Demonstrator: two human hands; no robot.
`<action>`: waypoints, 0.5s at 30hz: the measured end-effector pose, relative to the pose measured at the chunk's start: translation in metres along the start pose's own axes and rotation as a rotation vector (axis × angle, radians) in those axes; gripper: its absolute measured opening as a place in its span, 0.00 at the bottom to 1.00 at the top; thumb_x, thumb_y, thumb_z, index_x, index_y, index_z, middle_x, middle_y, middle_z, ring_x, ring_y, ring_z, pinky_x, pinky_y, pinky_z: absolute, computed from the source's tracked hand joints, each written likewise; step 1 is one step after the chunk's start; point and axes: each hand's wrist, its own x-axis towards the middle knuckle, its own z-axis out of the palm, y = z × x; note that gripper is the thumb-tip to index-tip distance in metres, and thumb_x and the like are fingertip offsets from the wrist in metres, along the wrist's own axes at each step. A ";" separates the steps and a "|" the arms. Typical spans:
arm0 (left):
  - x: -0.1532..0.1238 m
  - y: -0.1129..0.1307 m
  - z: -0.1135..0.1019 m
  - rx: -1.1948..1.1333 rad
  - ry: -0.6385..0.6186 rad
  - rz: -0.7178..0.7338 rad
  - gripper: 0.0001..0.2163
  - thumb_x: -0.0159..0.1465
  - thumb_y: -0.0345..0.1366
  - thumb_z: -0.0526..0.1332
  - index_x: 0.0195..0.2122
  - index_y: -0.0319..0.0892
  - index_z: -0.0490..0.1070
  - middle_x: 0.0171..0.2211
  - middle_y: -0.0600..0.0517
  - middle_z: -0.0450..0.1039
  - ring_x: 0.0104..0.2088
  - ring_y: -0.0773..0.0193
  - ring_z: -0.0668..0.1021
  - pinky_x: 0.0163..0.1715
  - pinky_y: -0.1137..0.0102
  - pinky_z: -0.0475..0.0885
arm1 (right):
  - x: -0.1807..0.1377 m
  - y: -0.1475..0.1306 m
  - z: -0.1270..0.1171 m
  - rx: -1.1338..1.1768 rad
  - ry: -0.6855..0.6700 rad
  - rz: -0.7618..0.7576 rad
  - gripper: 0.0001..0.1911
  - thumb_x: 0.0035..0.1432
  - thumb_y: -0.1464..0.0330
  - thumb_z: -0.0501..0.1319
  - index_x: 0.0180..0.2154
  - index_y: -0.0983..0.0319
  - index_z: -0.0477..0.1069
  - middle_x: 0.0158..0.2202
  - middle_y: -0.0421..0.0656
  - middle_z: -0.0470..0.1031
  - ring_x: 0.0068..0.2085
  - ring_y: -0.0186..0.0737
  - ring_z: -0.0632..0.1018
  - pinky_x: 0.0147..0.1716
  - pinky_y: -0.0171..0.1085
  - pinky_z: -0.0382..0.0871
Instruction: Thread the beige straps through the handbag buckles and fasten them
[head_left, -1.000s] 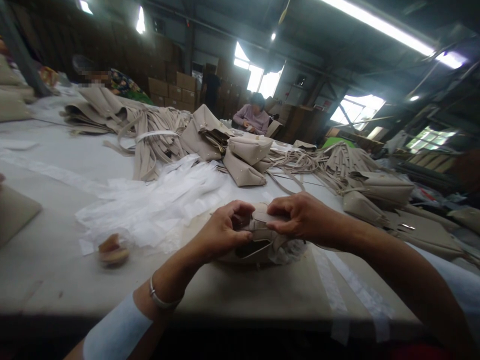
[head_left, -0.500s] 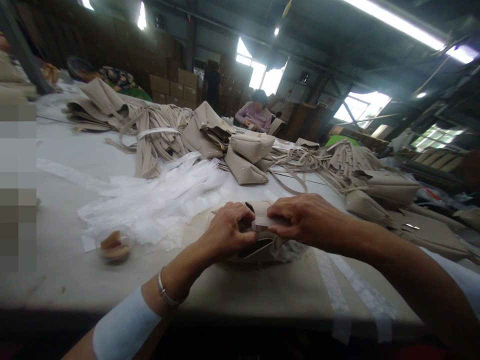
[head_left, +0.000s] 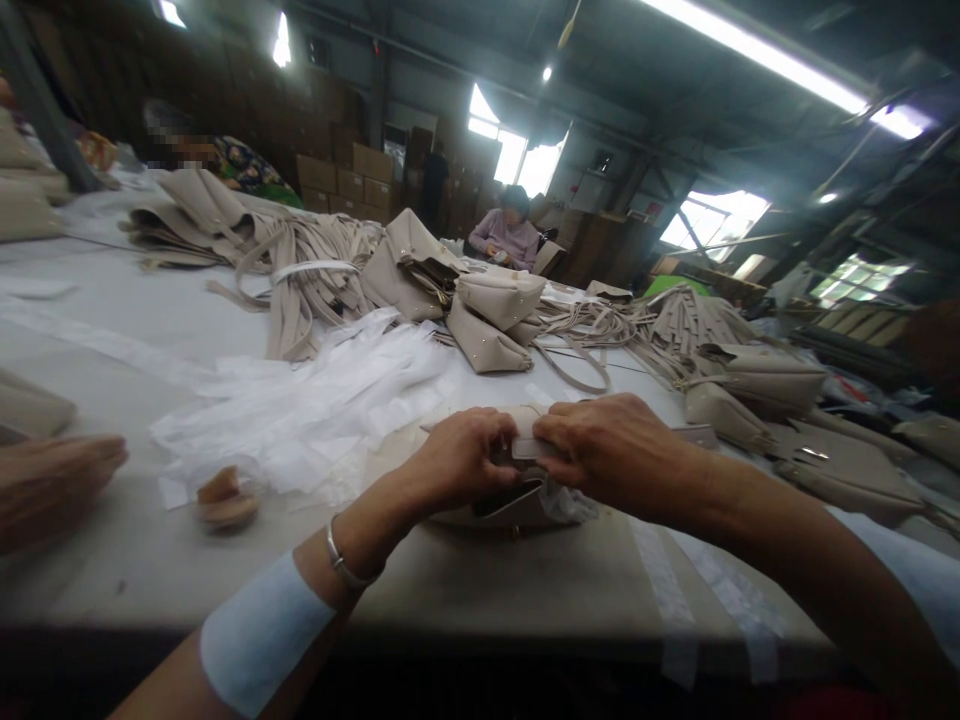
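Both hands — left hand (head_left: 461, 462), right hand (head_left: 607, 450) — fingers pinching a smooth beige strap (head_left: 527, 449); soft pouch (head_left: 517, 505) beneath.

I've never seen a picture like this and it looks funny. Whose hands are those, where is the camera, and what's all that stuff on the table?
There is no machine here, just a person working with bare hands. The camera sits on that person's head and looks forward and down, so you see their own arms reaching out. The left hand and right hand pinch a small beige tab on a beige bag that lies on the table. Further back lie white wrapping sheets, more beige bags and long straps. The hand at the left edge belongs to someone else.
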 end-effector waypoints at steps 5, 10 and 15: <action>0.000 -0.001 0.009 -0.099 0.038 0.006 0.10 0.50 0.37 0.67 0.22 0.40 0.67 0.25 0.55 0.65 0.28 0.67 0.68 0.27 0.72 0.59 | -0.002 0.000 0.001 0.017 0.013 0.013 0.07 0.59 0.66 0.57 0.33 0.61 0.72 0.33 0.42 0.76 0.32 0.40 0.76 0.25 0.36 0.47; -0.006 -0.004 0.015 -0.270 0.140 -0.028 0.10 0.48 0.37 0.71 0.22 0.39 0.71 0.25 0.54 0.65 0.30 0.65 0.69 0.29 0.72 0.63 | -0.002 0.002 0.009 0.017 0.039 -0.006 0.09 0.60 0.66 0.56 0.32 0.61 0.72 0.32 0.41 0.75 0.30 0.37 0.74 0.24 0.36 0.45; -0.009 -0.005 0.016 -0.298 0.137 -0.011 0.06 0.52 0.37 0.69 0.28 0.41 0.77 0.29 0.52 0.71 0.33 0.63 0.72 0.34 0.71 0.66 | -0.005 0.004 0.012 -0.004 0.137 -0.052 0.07 0.60 0.67 0.57 0.32 0.62 0.71 0.32 0.41 0.74 0.29 0.37 0.72 0.25 0.36 0.47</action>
